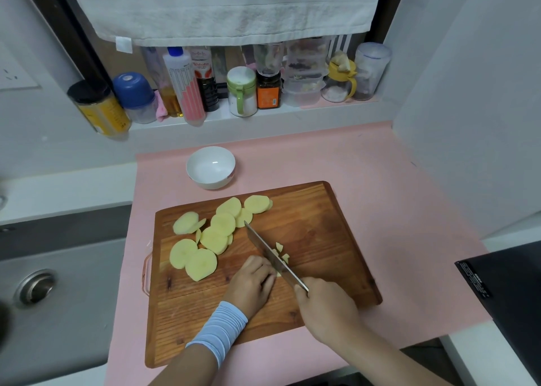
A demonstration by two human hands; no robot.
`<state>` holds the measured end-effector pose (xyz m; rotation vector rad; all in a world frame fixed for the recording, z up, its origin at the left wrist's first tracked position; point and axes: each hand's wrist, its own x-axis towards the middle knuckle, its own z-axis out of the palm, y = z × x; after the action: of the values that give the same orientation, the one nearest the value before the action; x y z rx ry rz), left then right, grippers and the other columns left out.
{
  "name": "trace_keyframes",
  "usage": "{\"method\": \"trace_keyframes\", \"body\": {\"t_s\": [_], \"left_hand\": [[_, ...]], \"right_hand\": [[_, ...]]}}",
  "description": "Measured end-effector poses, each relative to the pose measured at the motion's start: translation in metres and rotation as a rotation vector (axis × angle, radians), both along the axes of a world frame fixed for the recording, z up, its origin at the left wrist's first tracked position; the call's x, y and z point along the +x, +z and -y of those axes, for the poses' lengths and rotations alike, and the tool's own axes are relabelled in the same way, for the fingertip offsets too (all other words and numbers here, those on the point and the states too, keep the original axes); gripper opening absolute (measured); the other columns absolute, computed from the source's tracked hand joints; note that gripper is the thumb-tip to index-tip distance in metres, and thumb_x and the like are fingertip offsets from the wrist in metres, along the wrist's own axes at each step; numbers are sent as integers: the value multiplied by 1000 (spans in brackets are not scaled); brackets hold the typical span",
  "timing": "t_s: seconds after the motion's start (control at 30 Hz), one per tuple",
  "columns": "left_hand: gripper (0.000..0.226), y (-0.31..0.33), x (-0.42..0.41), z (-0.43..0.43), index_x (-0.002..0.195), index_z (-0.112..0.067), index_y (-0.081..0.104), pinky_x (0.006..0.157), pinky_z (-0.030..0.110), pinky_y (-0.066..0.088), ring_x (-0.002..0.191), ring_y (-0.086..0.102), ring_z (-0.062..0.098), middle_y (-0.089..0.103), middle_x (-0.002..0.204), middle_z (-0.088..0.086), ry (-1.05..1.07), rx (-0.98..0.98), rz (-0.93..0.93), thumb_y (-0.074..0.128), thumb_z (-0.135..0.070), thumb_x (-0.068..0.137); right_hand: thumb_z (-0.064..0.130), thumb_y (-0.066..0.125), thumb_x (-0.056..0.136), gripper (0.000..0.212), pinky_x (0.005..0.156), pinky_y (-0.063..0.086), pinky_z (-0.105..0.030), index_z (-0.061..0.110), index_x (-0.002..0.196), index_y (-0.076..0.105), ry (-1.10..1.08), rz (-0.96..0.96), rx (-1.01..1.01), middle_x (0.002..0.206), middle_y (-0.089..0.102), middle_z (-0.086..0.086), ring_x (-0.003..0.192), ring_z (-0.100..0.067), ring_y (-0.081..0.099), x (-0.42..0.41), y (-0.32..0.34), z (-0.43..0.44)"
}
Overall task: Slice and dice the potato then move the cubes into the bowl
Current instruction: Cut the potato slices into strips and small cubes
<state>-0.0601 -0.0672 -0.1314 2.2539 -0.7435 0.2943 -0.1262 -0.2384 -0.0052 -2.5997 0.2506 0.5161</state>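
- The white bowl (210,182) stands on the pink mat (380,181) covering the table, just beyond the far edge of the cutting board (322,239); only its glossy white inside shows
- The potato slices (215,239), pale yellow rounds, lie overlapping on the left half of the board
- A few small cut pieces (285,257) lie just right of the blade
- The right hand (325,306) grips the knife (272,254), fingers wrapped round the handle, tip pointing away toward the slices
- The left hand (251,283) has its fingers curled and pressed together over a potato piece (278,274), of which only a pale edge shows against the blade
- On the shelf behind: a green-lidded jar (242,93) of white powder, a yellow-lidded jar (339,84) of white grains, a dark sauce bottle (205,87), and stacked clear boxes (304,75) whose contents are too blurred to tell
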Motion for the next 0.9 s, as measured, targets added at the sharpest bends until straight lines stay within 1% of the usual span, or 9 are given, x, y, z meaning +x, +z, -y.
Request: {"method": "trace_keyframes", "body": {"t_s": [0.17, 0.3, 0.47, 0.53, 0.6, 0.7, 0.77, 0.83, 0.9], "left_hand": [[3, -1, -2, 1, 86, -11, 69, 83, 20, 48, 90, 57, 13, 61, 93, -1, 10, 10, 2, 70, -9, 88], [3, -3, -1, 0, 87, -11, 70, 85, 18, 47, 90, 57, 13, 62, 93, -1, 13, -7, 1, 69, -10, 89], [2, -6, 0, -1, 88, -12, 70, 87, 18, 46, 91, 58, 13, 62, 94, -2, 15, -2, -1, 71, -10, 89], [3, -4, 0, 0, 88, -12, 70, 87, 19, 46, 91, 57, 13, 61, 95, -2, 11, -3, -12, 70, -10, 89], [6, 0, 2, 1, 87, -14, 68, 88, 17, 44, 92, 55, 12, 59, 94, -4, 4, -2, -32, 70, -9, 89], [13, 8, 4, 0, 84, -20, 66, 89, 19, 43, 92, 53, 8, 57, 93, -11, 19, -7, -103, 70, -8, 86], [14, 17, 5, -3, 83, -23, 66, 90, 20, 43, 92, 55, 5, 58, 93, -15, 103, -44, -155, 70, -9, 85], [17, 30, 8, -11, 86, -23, 66, 88, 18, 43, 92, 56, 4, 60, 93, -15, 268, -127, -167, 68, -7, 85], [19, 47, 17, -23, 86, -21, 64, 83, 26, 47, 89, 58, 10, 61, 90, -10, 496, -283, -174, 61, -2, 87]], "right_hand": [[42, 36, 107, 34, 74, 55, -29, 29, 113, 67, -18, -13, -11, 95, 70, 10, 84, -12, 64, -3, -8, 1], [41, 37, 106, 35, 77, 57, -33, 27, 111, 69, -42, -33, 17, 93, 71, 8, 84, -13, 66, 3, -18, -7], [39, 43, 103, 32, 79, 54, -33, 23, 106, 71, -63, -67, 27, 101, 73, 1, 94, -25, 68, 22, -21, -13], [42, 46, 101, 32, 82, 56, -36, 24, 100, 71, -85, -104, 68, 98, 73, 1, 92, -25, 68, 27, -19, -8], [45, 47, 100, 33, 81, 56, -38, 25, 85, 68, -91, -134, 138, 90, 71, 3, 88, -23, 67, 32, -19, 2], [43, 48, 101, 41, 66, 46, -33, 23, 66, 55, -76, -109, 220, 70, 63, 7, 72, -15, 62, 35, -13, 18], [43, 48, 102, 44, 60, 40, -29, 24, 62, 52, -59, -61, 236, 62, 58, 8, 63, -10, 57, 35, -6, 26], [42, 47, 103, 45, 58, 37, -27, 26, 60, 49, -28, -2, 238, 59, 55, 8, 59, -8, 53, 35, 1, 34], [42, 45, 103, 41, 56, 38, -25, 32, 65, 57, 65, 76, 163, 62, 59, 9, 63, -8, 57, 33, 7, 42]]}}
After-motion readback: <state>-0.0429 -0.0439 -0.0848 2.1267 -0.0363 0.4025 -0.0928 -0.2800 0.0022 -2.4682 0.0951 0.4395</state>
